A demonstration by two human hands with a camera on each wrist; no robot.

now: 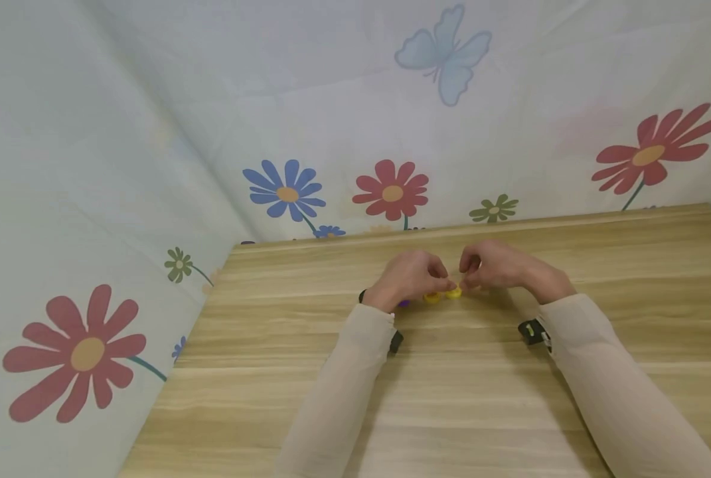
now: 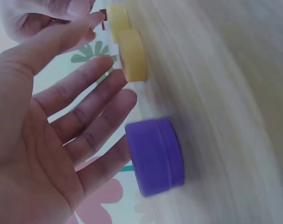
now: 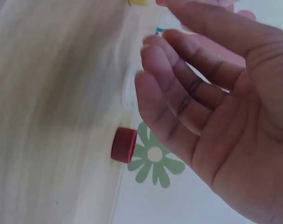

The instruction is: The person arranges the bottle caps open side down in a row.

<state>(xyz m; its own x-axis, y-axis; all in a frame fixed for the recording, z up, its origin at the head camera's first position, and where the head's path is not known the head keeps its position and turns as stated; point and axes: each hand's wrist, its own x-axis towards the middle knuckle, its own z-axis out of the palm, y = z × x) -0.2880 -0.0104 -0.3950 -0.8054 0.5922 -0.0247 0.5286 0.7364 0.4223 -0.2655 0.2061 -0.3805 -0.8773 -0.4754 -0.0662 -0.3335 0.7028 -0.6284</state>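
Note:
My left hand reaches over a row of small round caps, its thumb tip right at a yellow cap. The thumb and fingers stand apart with nothing gripped between them. A second yellow cap sits close by, near the fingertips in the left wrist view. Further along stands a purple cap, beside the little finger. Facing it, my right hand hovers with loosely bent fingers. In the right wrist view its palm holds nothing; a red cap and a whitish cap lie beyond the fingers.
The caps stand on a wood-grain table near its back edge. Behind and to the left hangs a white cloth printed with flowers and a butterfly. Both forearms wear light sleeves, with dark wrist cameras strapped near the cuffs.

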